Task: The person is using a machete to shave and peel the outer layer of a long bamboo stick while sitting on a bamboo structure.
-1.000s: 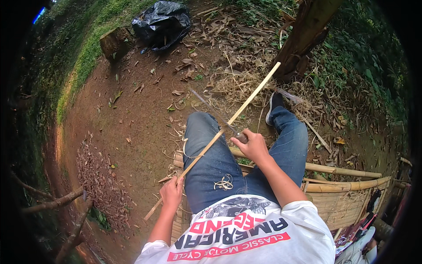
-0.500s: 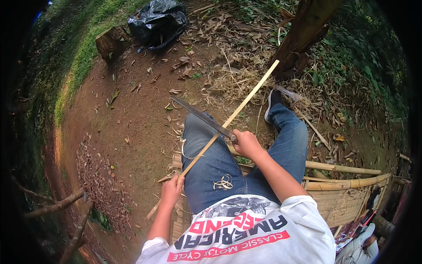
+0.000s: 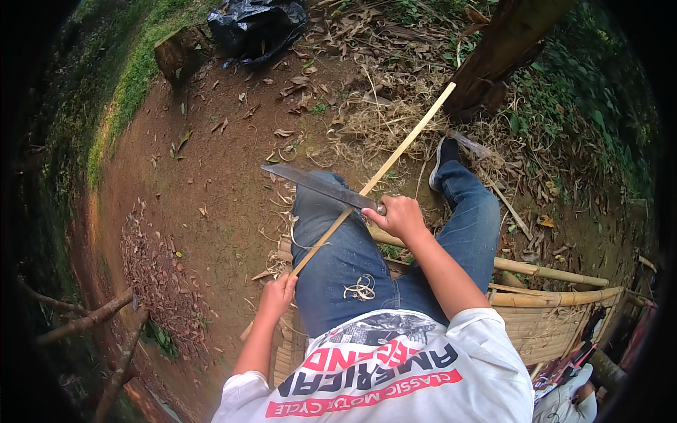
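Note:
A long, pale bamboo strip (image 3: pixel 402 146) runs from beside my left thigh up toward the tree trunk. My left hand (image 3: pixel 278 295) is closed round its lower end. In my right hand (image 3: pixel 400 217) I grip the handle of a machete (image 3: pixel 317 185), whose dark blade lies across the strip above my left knee and points to the left. Blade and strip meet near my right fist. A small coil of thin shavings (image 3: pixel 360 287) rests on my jeans, and another curled shaving hangs over my left thigh.
I sit on a bamboo bench (image 3: pixel 557 297) that stretches right. A heap of shavings (image 3: pixel 384 120) lies before a tree trunk (image 3: pixel 497 53). A stump (image 3: pixel 176 53) and black plastic bag (image 3: pixel 257 28) are at far left; cut branches (image 3: pixel 92 324) at near left.
The machete's tip has swung left and slightly down, and its handle has turned in my right hand. The strip's far end sits slightly higher and further right.

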`<control>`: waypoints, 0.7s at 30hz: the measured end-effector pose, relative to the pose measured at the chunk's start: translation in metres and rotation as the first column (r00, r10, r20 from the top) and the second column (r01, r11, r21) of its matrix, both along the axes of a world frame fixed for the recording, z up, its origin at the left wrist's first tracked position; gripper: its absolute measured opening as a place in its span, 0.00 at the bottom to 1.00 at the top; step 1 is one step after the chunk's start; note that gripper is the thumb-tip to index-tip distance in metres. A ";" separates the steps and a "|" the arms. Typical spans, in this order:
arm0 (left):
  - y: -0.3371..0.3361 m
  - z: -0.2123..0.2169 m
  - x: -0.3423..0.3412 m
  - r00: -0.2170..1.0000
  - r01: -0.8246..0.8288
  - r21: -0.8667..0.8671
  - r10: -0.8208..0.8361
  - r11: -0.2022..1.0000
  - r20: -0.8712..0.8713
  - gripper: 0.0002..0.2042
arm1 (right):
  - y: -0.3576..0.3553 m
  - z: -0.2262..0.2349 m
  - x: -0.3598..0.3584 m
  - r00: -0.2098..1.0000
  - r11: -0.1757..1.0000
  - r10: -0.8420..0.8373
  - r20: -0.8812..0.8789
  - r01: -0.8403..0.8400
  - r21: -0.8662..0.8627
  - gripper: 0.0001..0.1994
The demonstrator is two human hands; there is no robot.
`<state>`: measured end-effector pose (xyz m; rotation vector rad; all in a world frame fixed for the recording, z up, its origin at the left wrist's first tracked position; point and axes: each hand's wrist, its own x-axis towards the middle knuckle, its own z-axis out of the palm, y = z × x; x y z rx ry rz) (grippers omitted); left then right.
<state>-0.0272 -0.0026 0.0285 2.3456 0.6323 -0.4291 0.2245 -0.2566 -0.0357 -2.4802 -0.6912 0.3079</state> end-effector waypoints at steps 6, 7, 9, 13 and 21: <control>-0.003 0.001 -0.003 1.000 -0.015 0.028 0.015 1.000 -0.007 0.16 | -0.036 -0.007 0.041 0.996 0.988 -0.091 0.015 0.092 -0.125 0.38; -0.004 0.002 -0.002 1.000 -0.005 0.043 0.005 0.999 -0.008 0.16 | -0.041 -0.008 0.045 0.997 0.985 -0.066 0.039 0.071 -0.155 0.38; -0.002 0.004 -0.001 0.999 -0.005 0.033 0.006 0.999 -0.036 0.16 | -0.045 -0.006 0.052 0.996 0.977 -0.012 0.088 0.031 -0.212 0.38; -0.006 0.005 -0.005 0.999 -0.037 0.029 0.038 0.999 -0.023 0.17 | -0.043 -0.006 0.063 0.998 0.973 -0.043 0.053 0.054 -0.223 0.39; 0.004 0.004 -0.017 0.998 -0.050 -0.014 0.050 0.999 -0.039 0.19 | -0.177 0.017 0.157 0.732 0.701 -0.682 -0.011 0.649 -0.297 0.41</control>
